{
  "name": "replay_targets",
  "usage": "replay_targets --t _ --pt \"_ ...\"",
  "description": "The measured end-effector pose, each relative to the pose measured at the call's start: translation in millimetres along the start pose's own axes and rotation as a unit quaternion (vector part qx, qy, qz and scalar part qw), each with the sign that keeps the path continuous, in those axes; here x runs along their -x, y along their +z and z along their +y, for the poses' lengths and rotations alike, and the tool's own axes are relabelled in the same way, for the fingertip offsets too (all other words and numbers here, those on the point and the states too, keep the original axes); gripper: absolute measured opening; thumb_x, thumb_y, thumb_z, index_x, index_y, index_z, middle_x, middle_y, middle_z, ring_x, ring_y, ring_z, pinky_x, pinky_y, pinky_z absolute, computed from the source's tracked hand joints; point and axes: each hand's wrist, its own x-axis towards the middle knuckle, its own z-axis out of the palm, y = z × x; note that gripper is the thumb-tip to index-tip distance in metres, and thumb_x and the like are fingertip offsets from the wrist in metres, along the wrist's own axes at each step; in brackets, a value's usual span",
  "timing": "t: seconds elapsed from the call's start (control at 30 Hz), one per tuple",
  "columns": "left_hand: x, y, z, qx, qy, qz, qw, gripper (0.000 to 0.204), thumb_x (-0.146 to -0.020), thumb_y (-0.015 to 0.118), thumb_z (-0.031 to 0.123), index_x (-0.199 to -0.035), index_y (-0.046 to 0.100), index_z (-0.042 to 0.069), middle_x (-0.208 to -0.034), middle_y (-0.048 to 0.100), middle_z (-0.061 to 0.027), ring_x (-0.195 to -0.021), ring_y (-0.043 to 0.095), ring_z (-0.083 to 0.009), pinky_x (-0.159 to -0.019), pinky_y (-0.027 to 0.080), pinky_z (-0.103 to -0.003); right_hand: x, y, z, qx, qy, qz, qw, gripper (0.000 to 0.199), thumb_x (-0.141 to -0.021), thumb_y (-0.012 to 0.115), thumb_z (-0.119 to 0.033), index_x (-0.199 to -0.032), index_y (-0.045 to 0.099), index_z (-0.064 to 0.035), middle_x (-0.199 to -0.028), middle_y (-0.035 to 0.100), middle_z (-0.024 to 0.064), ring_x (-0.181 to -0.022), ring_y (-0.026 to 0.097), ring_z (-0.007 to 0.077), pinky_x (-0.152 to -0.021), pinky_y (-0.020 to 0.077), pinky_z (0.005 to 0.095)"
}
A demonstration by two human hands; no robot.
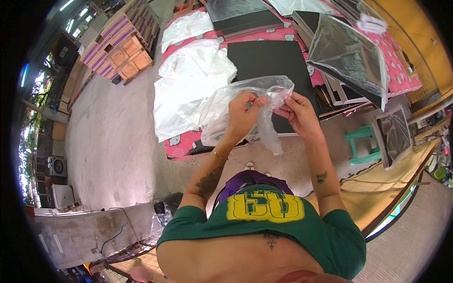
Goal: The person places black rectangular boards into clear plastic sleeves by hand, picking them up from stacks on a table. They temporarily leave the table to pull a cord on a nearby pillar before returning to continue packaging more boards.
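Both my hands are raised over the near edge of the table, pinching a clear plastic bag (231, 94) between them. My left hand (244, 109) is closed on its gathered film, thumb against the fingers. The fingertips of my right hand (298, 112) grip the crumpled part of the same bag. One end of the film hangs below my hands. Behind the bag lies a flat black panel (269, 59), partly covered by the film and my right hand. To the left of the panel spreads a pile of white plastic bags (181, 94).
A pink patterned cloth (186, 148) covers the table. Plastic-wrapped black panels (349, 56) lean at its right, with more at the back. A green stool (363, 145) and a wrapped panel (394, 134) stand right of the table. Stacked boxes (120, 42) rise at far left.
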Motion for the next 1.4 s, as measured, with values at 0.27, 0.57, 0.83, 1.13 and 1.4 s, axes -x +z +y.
replay_targets --t 0.27,0.57,0.83,1.13,1.4 --pt "9.8 27.6 22.1 -0.057 0.109 0.116 0.986 0.015 -0.083 0.067 0.011 -0.078 0.056 0.001 -0.076 0.056 -0.0104 -0.069 0.055 -0.021 -0.062 0.043 -0.03 36.2 21.9 30.0 0.08 -0.054 0.062 0.993 0.025 -0.091 0.058 -0.018 -0.11 0.057 -0.0004 -0.092 0.063 0.0048 -0.079 0.062 0.014 -0.071 0.0524 0.0276" --pt "50.0 32.1 14.1 -0.055 0.064 0.044 0.995 0.013 -0.083 0.062 0.006 -0.092 0.061 -0.003 -0.085 0.061 -0.0141 -0.08 0.058 -0.0269 -0.071 0.045 -0.031 63.0 3.2 28.3 -0.089 -0.023 0.039 0.995 0.022 -0.09 0.046 -0.001 -0.11 0.053 -0.0002 -0.106 0.062 0.0104 -0.09 0.064 0.0172 -0.08 0.0533 0.0313" --pt "61.4 21.1 31.5 -0.144 0.093 0.145 0.974 0.021 -0.081 0.066 0.007 -0.098 0.056 -0.001 -0.082 0.06 -0.011 -0.07 0.056 -0.0206 -0.067 0.046 -0.03 83.6 -2.4 19.3 -0.209 -0.023 0.046 0.977 0.044 -0.098 0.037 -0.027 -0.133 0.039 -0.0003 -0.12 0.054 0.0093 -0.107 0.053 0.0182 -0.096 0.0407 0.0337" --pt "71.6 31.8 1.9 -0.154 0.113 0.07 0.979 0.013 -0.085 0.063 0.013 -0.091 0.061 0.002 -0.077 0.06 -0.0112 -0.064 0.056 -0.0205 -0.057 0.043 -0.031 78.6 -18.5 41.2 -0.055 -0.09 0.132 0.986 0.011 -0.088 0.059 -0.001 -0.099 0.06 0.001 -0.094 0.065 0.0058 -0.084 0.062 0.0138 -0.077 0.0517 0.0274" --pt "74.6 47.1 14.8 0.096 -0.045 0.055 0.993 0.015 -0.091 0.057 0.014 -0.093 0.054 -0.001 -0.082 0.061 -0.0116 -0.073 0.06 -0.0148 -0.065 0.047 -0.027 75.3 -5.9 39.4 -0.1 -0.056 0.12 0.986 0.019 -0.089 0.06 -0.009 -0.106 0.056 -0.003 -0.095 0.065 0.007 -0.084 0.063 0.0134 -0.075 0.0533 0.0275"
